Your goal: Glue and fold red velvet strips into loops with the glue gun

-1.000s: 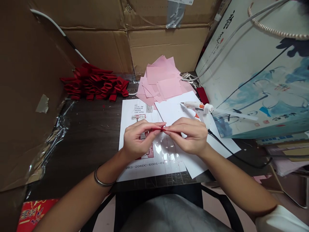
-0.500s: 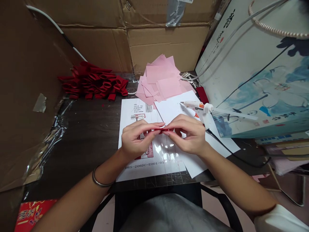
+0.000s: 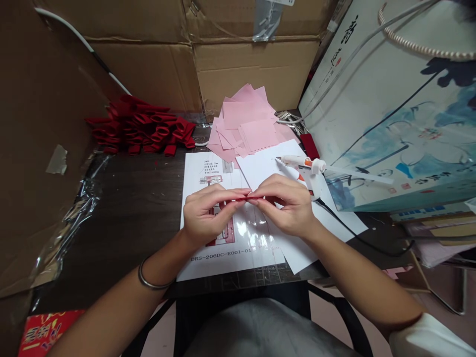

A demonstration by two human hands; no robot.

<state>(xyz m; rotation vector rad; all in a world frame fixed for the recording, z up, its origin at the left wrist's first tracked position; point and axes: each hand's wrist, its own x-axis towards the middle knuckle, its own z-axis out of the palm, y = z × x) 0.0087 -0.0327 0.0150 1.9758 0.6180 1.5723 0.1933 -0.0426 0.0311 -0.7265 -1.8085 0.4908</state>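
Between both hands runs a thin red strip (image 3: 247, 198), probably ribbon or fabric, seen nearly edge-on. My left hand (image 3: 208, 213) pinches its left end between thumb and fingers. The right end is pinched the same way by my right hand (image 3: 286, 203), and the fingertips almost meet. Most of the strip is hidden by the fingers. Below the hands lie a printed sheet (image 3: 219, 265) and a blank white sheet (image 3: 297, 260), partly overlapping. A white and orange glue gun (image 3: 310, 171) rests on the blank sheet just beyond my right hand.
Folded red ribbon loops (image 3: 145, 126) are heaped at the back left. Pink paper squares (image 3: 249, 119) pile up behind the sheets, with metal clips (image 3: 292, 119) beside them. Cardboard (image 3: 256, 74) walls the back; a painted box (image 3: 394, 124) stands right. The glue gun's black cord (image 3: 345, 225) trails right.
The view has shifted very slightly. Both hands keep pinching the red strip, which now looks flatter and straighter between the fingertips.
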